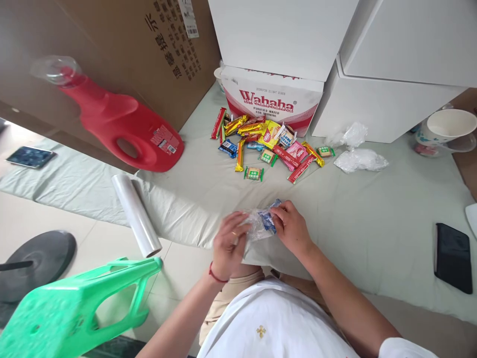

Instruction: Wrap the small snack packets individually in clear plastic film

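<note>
Close to my body, at the table's front edge, both hands meet at a small clear plastic bag (255,226). My left hand (229,243), slightly blurred, has its fingers closed on the bag's left side. Between thumb and fingers my right hand (292,226) pinches a blue-and-white wrapped snack (267,221), which lies against or partly inside the bag; I cannot tell which. Beyond my hands a loose pile of wrapped snacks (261,136) is spread on the green-grey cloth (194,194). A green-ended snack packet (254,173) lies nearest to me.
A white Wahaba carton (274,97) stands behind the pile, with white boxes (276,35) above. Crumpled plastic (360,159) and a paper cup (443,129) lie right; a black phone (453,256) nearer. Left are a red jug (130,129), a plastic film roll (136,214) and a green stool (74,303).
</note>
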A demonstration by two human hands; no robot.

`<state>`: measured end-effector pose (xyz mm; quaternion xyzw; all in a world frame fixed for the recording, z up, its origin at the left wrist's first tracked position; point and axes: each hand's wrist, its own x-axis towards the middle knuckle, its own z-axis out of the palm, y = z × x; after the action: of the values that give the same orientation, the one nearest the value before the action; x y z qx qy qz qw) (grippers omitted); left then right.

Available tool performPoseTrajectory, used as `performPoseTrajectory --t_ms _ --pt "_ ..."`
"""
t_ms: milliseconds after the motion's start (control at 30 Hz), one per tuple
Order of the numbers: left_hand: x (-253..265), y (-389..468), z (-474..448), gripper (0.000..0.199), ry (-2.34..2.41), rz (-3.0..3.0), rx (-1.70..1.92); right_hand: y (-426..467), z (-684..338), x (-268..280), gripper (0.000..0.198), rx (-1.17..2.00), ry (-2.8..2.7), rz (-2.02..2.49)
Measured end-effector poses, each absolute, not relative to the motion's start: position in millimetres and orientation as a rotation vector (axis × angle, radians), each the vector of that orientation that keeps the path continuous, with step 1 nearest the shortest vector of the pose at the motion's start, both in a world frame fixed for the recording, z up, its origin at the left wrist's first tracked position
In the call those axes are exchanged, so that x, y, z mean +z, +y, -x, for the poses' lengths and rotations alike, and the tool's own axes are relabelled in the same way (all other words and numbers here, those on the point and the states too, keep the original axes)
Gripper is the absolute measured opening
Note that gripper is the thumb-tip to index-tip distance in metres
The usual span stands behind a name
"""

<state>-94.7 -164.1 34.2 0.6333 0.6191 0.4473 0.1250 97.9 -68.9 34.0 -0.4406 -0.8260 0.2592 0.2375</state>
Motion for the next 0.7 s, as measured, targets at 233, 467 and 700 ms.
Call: performPoseTrajectory --t_ms 233,467,700 --pt "16.4 -147.0 112.6 0.033 2.214 -1.674 0.947 -81.0 -92.1 43.4 0.035 0.508 -2.456 1.217" --pt "39.8 -166.7 88.4 0.004 2.010 -1.637 0.753 -97.9 -111.7 59.6 0.043 0.490 -2.621 1.045" --pt "79.3 -153.4 67.1 0.026 1.450 -0.708 0.957 -117.0 -118.9 52.4 0.052 0.555 -2.633 0.972"
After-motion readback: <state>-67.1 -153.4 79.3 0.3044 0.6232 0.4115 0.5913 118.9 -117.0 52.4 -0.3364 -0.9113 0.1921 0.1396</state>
